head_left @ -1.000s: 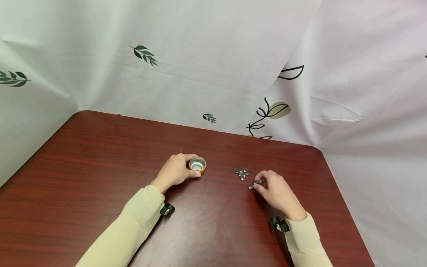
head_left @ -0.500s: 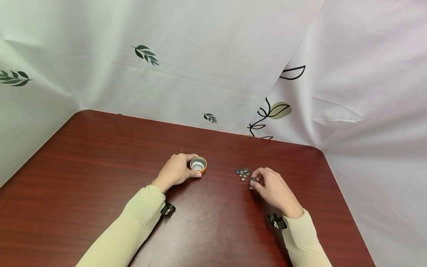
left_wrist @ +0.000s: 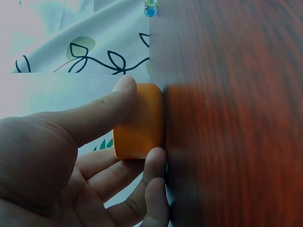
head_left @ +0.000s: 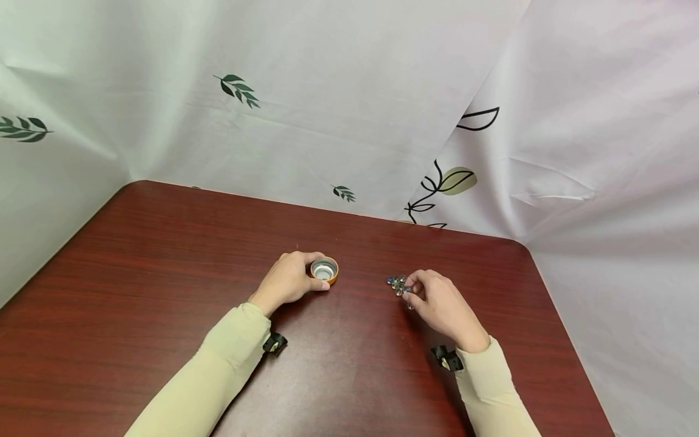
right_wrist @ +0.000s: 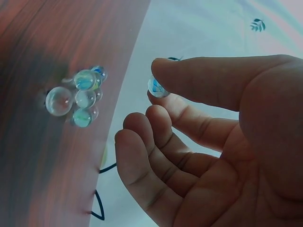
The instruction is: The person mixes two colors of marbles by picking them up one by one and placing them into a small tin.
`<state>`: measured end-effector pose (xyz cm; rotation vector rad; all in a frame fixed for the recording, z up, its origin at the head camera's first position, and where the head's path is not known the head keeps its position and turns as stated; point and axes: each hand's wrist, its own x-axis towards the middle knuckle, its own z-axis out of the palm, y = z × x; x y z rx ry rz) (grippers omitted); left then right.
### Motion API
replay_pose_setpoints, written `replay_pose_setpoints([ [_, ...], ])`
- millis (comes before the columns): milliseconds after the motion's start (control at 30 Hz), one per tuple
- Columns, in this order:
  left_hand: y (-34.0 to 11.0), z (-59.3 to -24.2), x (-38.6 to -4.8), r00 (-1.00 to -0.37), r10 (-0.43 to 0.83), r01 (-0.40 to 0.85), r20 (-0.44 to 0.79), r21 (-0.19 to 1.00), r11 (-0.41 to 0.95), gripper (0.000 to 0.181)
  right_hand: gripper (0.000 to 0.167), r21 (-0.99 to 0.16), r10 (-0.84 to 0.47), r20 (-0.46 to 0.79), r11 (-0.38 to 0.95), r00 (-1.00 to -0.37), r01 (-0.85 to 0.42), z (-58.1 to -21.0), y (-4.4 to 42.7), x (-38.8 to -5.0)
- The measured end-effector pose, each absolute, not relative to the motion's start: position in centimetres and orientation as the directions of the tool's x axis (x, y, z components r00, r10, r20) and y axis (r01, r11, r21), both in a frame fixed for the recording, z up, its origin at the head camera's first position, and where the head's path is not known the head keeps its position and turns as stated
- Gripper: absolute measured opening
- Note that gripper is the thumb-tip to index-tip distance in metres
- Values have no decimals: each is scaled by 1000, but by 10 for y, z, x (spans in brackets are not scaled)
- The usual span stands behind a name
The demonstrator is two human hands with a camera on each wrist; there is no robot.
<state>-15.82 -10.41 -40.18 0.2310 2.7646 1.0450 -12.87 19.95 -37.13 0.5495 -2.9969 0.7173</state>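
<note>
My left hand (head_left: 285, 280) grips a small orange cup-like lid (head_left: 331, 281) between thumb and fingers; its silvery inside faces up, and it stands on the table. In the left wrist view the thumb lies along the orange wall (left_wrist: 147, 120). My right hand (head_left: 445, 305) pinches a clear glass marble with blue inside (right_wrist: 156, 89) between thumb and index finger, raised off the table. The other fingers curl loosely below. Close by, several glass marbles (head_left: 397, 283) lie in a cluster on the table, and one clear marble (right_wrist: 59, 101) sits nearest the right wrist camera.
The dark red wooden table (head_left: 338, 364) runs to a white curtain (head_left: 306, 109) with leaf prints behind and at both sides. Black wrist bands with cameras (head_left: 275, 343) sit at both cuffs.
My right hand has moved left and slightly away from me with the pinched marble, from beside the single marble to the edge of the cluster. My left hand and the lid stay put.
</note>
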Motion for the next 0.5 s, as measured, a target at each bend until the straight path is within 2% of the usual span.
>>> replay_pose_setpoints([
  [500,-104,-402,-158,-972,213,93,-100,668,738,61,7,-459,-342,84,820,-936,-341,-369,186,-133],
])
